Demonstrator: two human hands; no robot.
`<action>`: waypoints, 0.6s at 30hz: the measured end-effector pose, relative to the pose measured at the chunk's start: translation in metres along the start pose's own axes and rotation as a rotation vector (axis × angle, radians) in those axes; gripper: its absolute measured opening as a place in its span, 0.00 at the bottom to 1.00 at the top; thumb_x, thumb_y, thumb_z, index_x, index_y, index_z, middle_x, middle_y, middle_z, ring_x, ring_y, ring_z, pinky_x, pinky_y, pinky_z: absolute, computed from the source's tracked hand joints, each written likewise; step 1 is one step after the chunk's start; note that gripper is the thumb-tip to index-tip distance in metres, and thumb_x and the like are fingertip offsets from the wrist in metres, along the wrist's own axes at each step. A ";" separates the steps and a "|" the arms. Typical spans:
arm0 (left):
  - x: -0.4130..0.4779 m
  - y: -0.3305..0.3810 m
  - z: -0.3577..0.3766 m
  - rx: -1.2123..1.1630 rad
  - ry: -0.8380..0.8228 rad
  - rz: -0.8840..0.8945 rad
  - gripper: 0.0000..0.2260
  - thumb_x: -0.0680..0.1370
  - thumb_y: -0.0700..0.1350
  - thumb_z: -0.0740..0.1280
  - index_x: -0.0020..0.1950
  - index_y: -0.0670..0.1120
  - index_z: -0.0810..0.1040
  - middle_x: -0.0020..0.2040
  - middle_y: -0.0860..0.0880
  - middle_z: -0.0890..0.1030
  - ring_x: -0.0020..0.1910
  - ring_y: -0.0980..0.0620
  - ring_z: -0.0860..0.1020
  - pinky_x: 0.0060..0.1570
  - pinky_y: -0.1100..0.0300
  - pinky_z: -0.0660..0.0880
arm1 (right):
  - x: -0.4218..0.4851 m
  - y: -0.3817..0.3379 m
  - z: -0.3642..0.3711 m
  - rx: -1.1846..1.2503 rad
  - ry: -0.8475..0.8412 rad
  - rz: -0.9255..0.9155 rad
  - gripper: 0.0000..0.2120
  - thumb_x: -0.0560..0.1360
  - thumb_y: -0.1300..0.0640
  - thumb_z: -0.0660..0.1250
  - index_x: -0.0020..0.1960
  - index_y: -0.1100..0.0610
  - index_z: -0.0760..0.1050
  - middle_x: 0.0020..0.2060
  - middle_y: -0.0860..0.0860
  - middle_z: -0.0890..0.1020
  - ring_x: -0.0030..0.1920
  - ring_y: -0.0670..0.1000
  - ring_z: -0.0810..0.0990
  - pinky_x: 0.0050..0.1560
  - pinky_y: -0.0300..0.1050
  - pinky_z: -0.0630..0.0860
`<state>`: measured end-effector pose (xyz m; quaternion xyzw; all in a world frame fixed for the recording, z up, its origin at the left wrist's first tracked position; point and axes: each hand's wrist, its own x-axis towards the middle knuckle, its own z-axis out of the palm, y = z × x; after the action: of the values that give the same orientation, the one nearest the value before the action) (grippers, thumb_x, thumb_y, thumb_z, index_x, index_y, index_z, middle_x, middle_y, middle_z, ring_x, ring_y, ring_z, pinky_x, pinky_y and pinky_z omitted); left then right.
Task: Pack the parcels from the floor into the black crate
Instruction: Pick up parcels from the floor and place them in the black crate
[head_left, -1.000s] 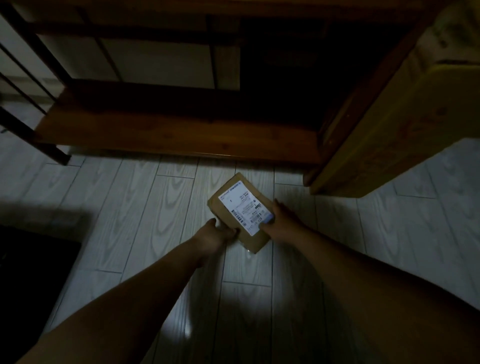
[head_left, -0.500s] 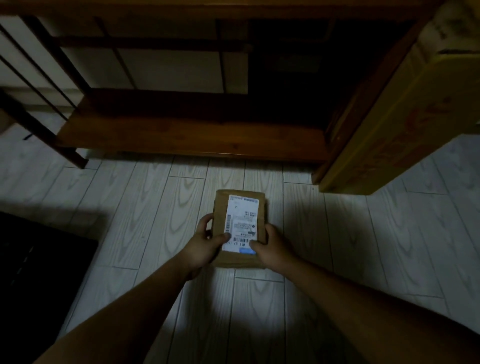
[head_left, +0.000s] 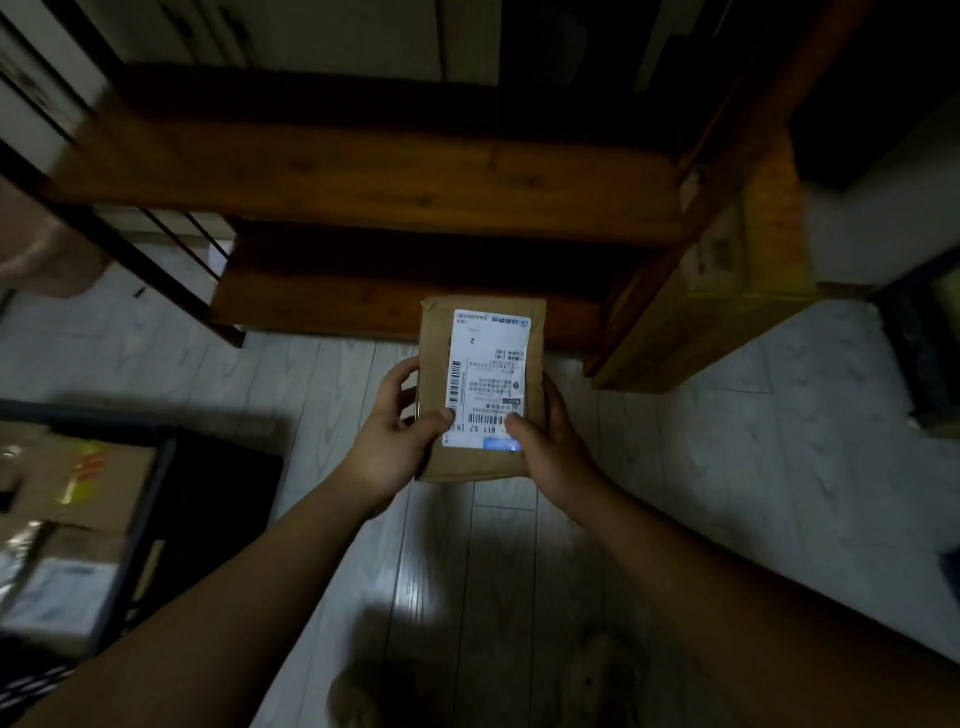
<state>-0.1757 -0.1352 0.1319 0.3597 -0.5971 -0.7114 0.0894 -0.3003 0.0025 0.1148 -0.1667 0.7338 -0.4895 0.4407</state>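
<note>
Both hands hold a brown parcel (head_left: 480, 389) above the pale plank floor (head_left: 727, 467), label up: the left hand (head_left: 392, 439) grips its left edge, the right hand (head_left: 553, 444) its right, thumbs pressed on the white label (head_left: 488, 364). The black crate (head_left: 150, 519), already holding parcels, sits near left; a wooden shelf (head_left: 363, 171) stands beyond.

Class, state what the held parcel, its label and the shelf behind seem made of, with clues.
Parcel: likely matte brown kraft paper or card, dull tan surface. Label: white paper, printed barcodes. Shelf: seemingly varnished wood, grain and knots showing.
</note>
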 end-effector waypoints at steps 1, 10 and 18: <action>-0.016 0.027 0.000 0.011 -0.002 0.003 0.25 0.74 0.44 0.68 0.56 0.74 0.65 0.61 0.51 0.74 0.55 0.49 0.79 0.44 0.56 0.80 | -0.020 -0.026 -0.001 0.005 0.006 -0.001 0.26 0.72 0.48 0.60 0.60 0.22 0.57 0.47 0.22 0.74 0.49 0.28 0.74 0.43 0.29 0.70; -0.175 0.258 -0.016 0.088 -0.090 0.095 0.26 0.74 0.46 0.69 0.56 0.75 0.63 0.63 0.53 0.72 0.55 0.51 0.79 0.46 0.58 0.80 | -0.205 -0.245 -0.008 0.015 0.036 -0.096 0.26 0.79 0.55 0.58 0.52 0.19 0.60 0.49 0.25 0.71 0.45 0.24 0.74 0.37 0.21 0.70; -0.286 0.368 -0.013 0.126 -0.075 0.284 0.26 0.72 0.48 0.71 0.58 0.72 0.63 0.57 0.55 0.76 0.50 0.62 0.80 0.39 0.68 0.77 | -0.316 -0.341 -0.012 0.052 0.086 -0.299 0.20 0.78 0.60 0.59 0.59 0.35 0.66 0.49 0.33 0.79 0.49 0.32 0.79 0.40 0.26 0.74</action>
<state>-0.0713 -0.0858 0.5833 0.2497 -0.6884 -0.6656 0.1439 -0.1980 0.0643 0.5641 -0.2413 0.7059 -0.5752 0.3355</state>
